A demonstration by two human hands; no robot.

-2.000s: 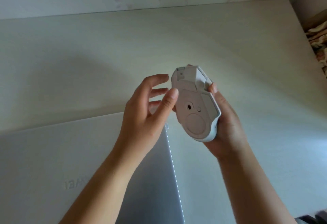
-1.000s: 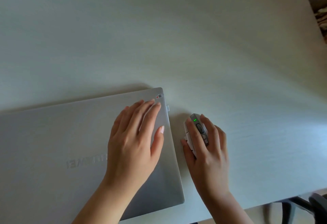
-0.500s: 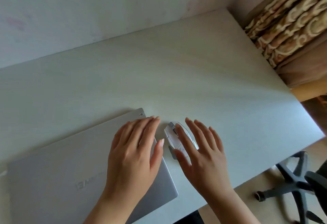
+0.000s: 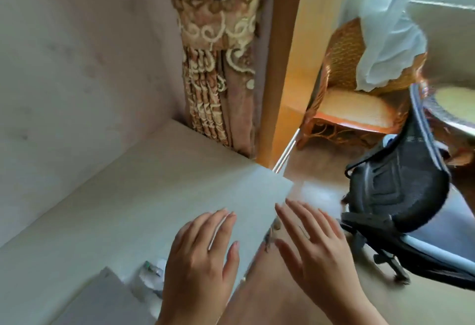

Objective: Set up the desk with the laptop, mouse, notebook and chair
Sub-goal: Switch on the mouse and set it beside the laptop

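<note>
Fingers of left hand (image 4: 203, 255) and right hand (image 4: 313, 245) spread, empty, since mouse (image 4: 151, 277) rests beside laptop (image 4: 102, 301) on surface (image 4: 154, 191); chair (image 4: 401, 196) apparently next

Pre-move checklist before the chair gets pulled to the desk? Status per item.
1. Mouse set down on the desk: ok, beside the laptop.
2. Laptop on the desk: ok, lid closed, only a corner shows.
3. Left hand free: ok, fingers straight, holding nothing.
4. Right hand free: ok, open, past the desk edge.
5. Office chair in view: ok, standing off the desk's right end, not yet at the desk.
6. Notebook placed: cannot tell, none in view.
</note>
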